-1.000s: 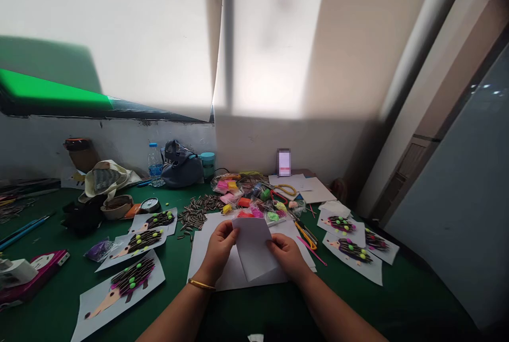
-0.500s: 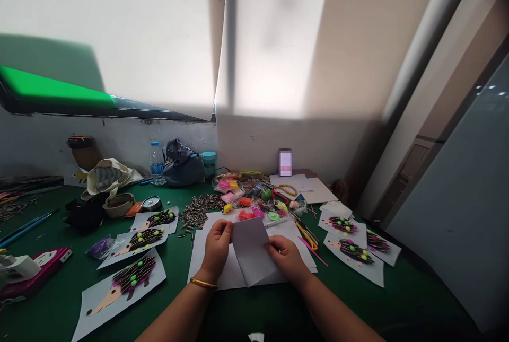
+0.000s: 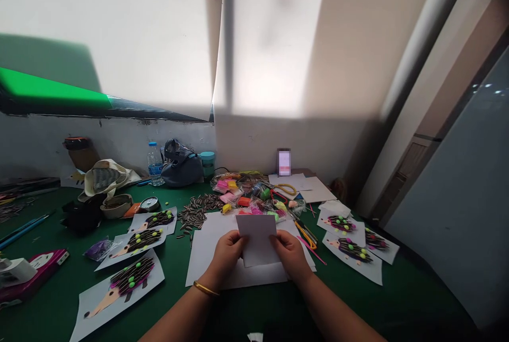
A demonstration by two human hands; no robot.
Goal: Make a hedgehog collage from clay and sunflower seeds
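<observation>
Pinching small white rectangular paper sheet [image 3: 259, 244] by opposite sides: left hand [image 3: 227, 253] and right hand [image 3: 293, 253], each grip thumb-front, far side hidden. It overlaps larger white paper sheets [image 3: 204, 257] on green worktop [image 3: 175, 270]; contact unclear.

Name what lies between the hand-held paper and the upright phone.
In the head view, colourful packets, scissors and white sheets lie between the held paper and the phone.

Shows as a white sheet [image 3: 259, 242], roughly rectangular and blank on the visible face; is pinched at both side edges, tilted upward, over larger white paper [image 3: 202, 254].
</observation>
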